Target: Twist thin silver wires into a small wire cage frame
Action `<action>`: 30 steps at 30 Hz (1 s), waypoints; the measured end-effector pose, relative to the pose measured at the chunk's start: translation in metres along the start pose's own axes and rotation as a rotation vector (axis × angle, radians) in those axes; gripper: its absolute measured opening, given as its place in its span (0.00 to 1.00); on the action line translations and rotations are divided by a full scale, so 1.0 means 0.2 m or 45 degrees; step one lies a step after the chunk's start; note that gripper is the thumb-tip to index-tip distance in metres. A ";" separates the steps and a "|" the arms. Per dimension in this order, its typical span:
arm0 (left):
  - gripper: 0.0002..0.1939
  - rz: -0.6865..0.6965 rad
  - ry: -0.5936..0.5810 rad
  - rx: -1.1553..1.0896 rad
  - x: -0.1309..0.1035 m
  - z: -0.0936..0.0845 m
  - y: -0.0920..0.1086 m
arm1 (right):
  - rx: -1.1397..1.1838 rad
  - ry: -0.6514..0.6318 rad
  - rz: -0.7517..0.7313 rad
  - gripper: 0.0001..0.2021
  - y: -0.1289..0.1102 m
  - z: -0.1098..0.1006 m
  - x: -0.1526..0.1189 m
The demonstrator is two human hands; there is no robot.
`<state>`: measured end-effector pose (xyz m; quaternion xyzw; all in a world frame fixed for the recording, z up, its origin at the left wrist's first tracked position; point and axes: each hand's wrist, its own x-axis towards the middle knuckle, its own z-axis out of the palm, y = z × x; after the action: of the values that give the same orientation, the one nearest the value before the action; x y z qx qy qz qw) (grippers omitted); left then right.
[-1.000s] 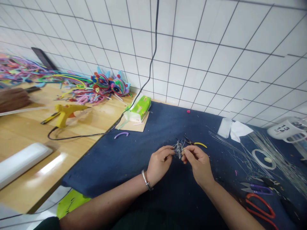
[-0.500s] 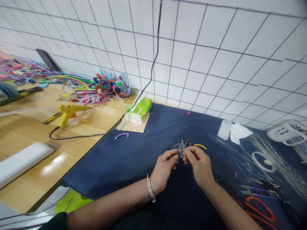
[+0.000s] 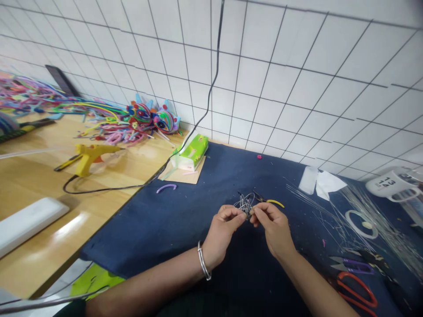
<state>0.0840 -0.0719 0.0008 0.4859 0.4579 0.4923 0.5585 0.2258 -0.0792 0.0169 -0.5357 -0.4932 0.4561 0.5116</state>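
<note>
A small tangled bundle of silvery wire (image 3: 245,202) is held up between my two hands over the dark blue cloth (image 3: 185,229). My left hand (image 3: 228,224), with a silver bangle at its wrist, pinches the bundle from the left between thumb and fingers. From the other side my right hand (image 3: 271,223) pinches its right edge with thumb and forefinger. Just behind the fingers lie pliers with a yellow handle (image 3: 275,203), partly hidden by the bundle and the right hand.
Loose straight wires (image 3: 373,220), a white ring (image 3: 360,223), purple-handled snips (image 3: 355,265) and red-handled scissors (image 3: 357,288) lie right, near a mug (image 3: 388,185). Leftward are a tissue pack (image 3: 191,152), a yellow glue gun (image 3: 89,158) and colourful pipe cleaners (image 3: 112,127). A black cord (image 3: 211,92) hangs down the tiled wall.
The wire bundle has tilted leftward and looks more spread out. My left hand has shifted slightly left and turned a little, while my right hand keeps nearly the same place.
</note>
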 end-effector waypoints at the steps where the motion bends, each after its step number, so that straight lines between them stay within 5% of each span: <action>1: 0.10 -0.053 -0.027 -0.057 0.00 -0.01 0.01 | 0.008 -0.012 0.006 0.07 0.00 0.00 0.00; 5: 0.10 -0.255 -0.134 -0.279 0.01 -0.02 0.04 | -0.025 -0.042 0.002 0.07 -0.02 -0.01 0.01; 17: 0.08 -0.152 -0.265 -0.117 0.07 -0.07 0.09 | -0.171 -0.159 0.024 0.07 -0.03 -0.03 0.02; 23: 0.07 0.022 -0.176 0.220 0.11 -0.10 0.03 | -0.290 -0.294 -0.002 0.08 -0.05 -0.03 0.03; 30: 0.04 0.417 -0.158 0.584 0.12 -0.13 0.05 | -0.440 -0.314 -0.109 0.11 -0.02 -0.01 0.00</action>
<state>0.0599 -0.0449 0.0066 0.6961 0.4377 0.4288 0.3741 0.2284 -0.0787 0.0218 -0.5342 -0.6452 0.4046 0.3669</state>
